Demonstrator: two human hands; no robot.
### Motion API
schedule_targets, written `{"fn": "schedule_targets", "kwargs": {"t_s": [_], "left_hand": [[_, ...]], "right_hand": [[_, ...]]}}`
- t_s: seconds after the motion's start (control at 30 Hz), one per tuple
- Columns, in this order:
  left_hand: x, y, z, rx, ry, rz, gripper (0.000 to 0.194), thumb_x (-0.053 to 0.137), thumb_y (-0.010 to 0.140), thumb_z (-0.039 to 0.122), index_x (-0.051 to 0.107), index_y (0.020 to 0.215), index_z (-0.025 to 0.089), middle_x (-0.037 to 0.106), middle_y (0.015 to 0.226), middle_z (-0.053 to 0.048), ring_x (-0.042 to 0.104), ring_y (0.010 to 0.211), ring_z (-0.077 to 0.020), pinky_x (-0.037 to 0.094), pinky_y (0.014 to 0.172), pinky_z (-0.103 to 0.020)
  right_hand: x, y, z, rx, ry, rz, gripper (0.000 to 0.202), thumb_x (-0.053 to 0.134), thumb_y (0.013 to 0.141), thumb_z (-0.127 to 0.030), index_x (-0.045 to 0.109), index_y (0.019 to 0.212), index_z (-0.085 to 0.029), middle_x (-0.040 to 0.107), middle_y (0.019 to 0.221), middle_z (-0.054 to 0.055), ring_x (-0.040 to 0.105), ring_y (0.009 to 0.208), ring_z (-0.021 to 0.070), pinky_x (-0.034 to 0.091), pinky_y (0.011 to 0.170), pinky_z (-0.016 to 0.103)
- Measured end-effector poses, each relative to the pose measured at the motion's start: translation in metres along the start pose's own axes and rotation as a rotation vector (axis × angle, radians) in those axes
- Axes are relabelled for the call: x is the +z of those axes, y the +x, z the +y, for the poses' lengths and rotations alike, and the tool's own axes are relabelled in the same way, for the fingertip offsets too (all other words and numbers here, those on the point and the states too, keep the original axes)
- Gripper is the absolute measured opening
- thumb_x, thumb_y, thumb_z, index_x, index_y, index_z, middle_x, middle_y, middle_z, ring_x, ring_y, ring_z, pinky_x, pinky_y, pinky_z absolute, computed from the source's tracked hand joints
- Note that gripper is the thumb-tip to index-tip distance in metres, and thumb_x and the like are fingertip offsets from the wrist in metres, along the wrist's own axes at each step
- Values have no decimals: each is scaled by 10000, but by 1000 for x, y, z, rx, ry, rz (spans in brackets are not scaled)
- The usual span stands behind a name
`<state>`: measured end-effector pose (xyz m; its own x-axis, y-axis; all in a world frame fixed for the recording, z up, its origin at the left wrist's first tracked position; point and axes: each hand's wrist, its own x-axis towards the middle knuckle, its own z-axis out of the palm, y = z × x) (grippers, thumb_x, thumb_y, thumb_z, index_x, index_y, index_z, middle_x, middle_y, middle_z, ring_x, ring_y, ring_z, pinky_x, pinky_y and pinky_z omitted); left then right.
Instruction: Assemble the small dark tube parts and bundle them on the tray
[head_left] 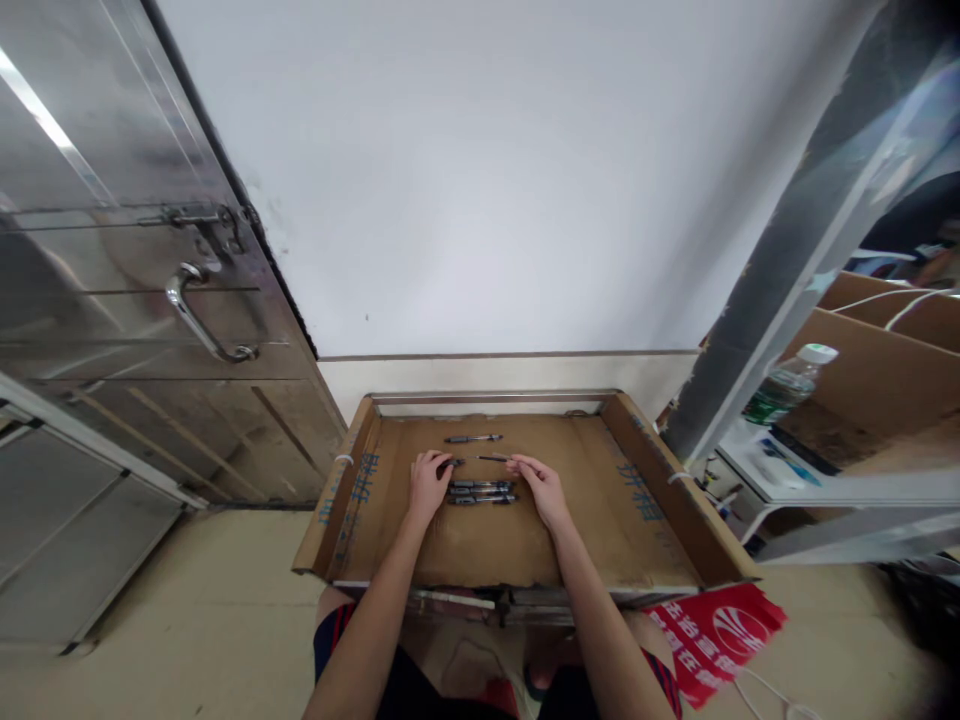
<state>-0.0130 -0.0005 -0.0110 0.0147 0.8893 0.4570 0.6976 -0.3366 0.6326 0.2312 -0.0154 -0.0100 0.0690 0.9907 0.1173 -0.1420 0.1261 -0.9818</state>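
My left hand (430,484) is closed with thumb and fingers on a short dark pen part (454,462); whether this is a cap or a barrel end is too small to tell. My right hand (541,484) pinches the right end of a slim dark pen piece (491,458), whose thin tip points left. A small gap shows between the two pieces. Just below, between the hands, several dark pens with clear middles (481,492) lie side by side. Above the hands, a single pen (472,438) lies crosswise on the cardboard.
A shallow cardboard-lined tray table (615,540) with raised sides surrounds the work. Behind it rises a white wall (480,200). To the left is a metal door (225,400); at right, a shelf (810,490) carries a plastic bottle (787,388). A red printed sheet (727,635) hangs below.
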Motion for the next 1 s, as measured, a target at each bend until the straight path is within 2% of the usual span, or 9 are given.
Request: {"fn": "schedule_targets", "kwargs": {"t_s": [0.13,0.33,0.47,0.73,1.0], "left_hand": [[1,-1,-1,-13,-34,-22,170,562,821,225,693,929,228,652,897,-66,574,887,-225,434,818,-379],[0,-3,-3,-112,-378,-11,203,510,868,308,606,1012,203,692,881,-65,649,844,-200,489,791,-329],[0,-3,-1,-126,-496,-26,212,462,894,324,538,1042,193,697,924,-73,660,888,-184,499,816,-313],[-1,-3,2,-140,-522,-18,223,500,865,293,526,1055,179,698,934,-86,663,881,-183,513,771,-298],[-4,-2,2,-150,-444,-4,193,617,775,281,620,924,160,650,820,-35,578,679,-133,443,597,-229]], "right_hand": [[0,0,-1,-2,-4,-4,401,628,744,-544,703,949,-208,729,911,85,678,863,247,505,878,423],[0,0,0,3,-19,-3,398,610,759,-540,701,960,-209,727,923,88,675,877,244,511,863,405],[0,-1,0,0,15,-2,387,625,757,-522,698,960,-200,725,926,93,676,870,243,510,862,404],[-1,0,1,-4,30,3,360,638,755,-501,698,949,-204,724,922,88,671,878,243,507,864,406],[-2,2,5,3,54,16,381,654,735,-515,703,948,-203,726,909,87,669,862,239,512,840,395]]}}
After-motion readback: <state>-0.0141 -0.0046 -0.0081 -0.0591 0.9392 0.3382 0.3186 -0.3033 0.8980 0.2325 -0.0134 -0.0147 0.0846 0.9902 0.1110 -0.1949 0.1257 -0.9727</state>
